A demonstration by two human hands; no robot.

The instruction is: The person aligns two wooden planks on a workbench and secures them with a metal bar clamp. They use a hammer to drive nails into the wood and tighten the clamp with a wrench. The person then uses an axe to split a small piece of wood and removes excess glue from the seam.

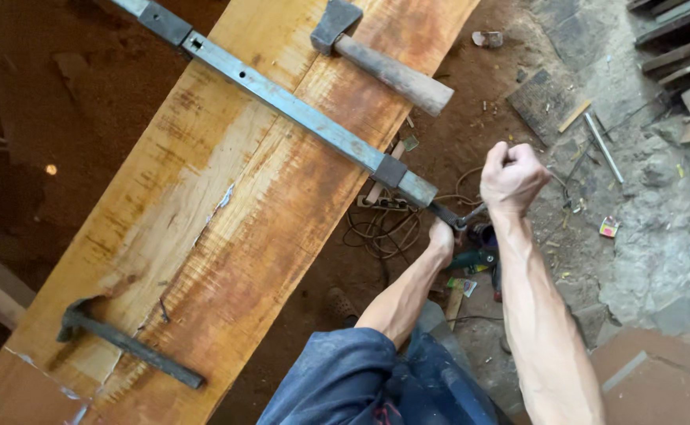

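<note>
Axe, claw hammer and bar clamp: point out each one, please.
Axe (334, 24), head view, on its metal head.
Claw hammer (136, 347), head view, on the middle of its dark handle.
Bar clamp (294, 108), head view, on the flat steel bar across the plank.

Bare plank (227, 236) between bar clamp (297, 110) and hammer (124, 342).

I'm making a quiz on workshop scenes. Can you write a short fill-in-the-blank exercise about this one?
1. The long metal bar clamp lies across a wide wooden ____.
2. The right hand is closed into a ____.
3. The hammer at the top has a ____ handle.
4. The left hand is at the clamp's ____ end.

Missing words: plank; fist; wooden; screw
</note>
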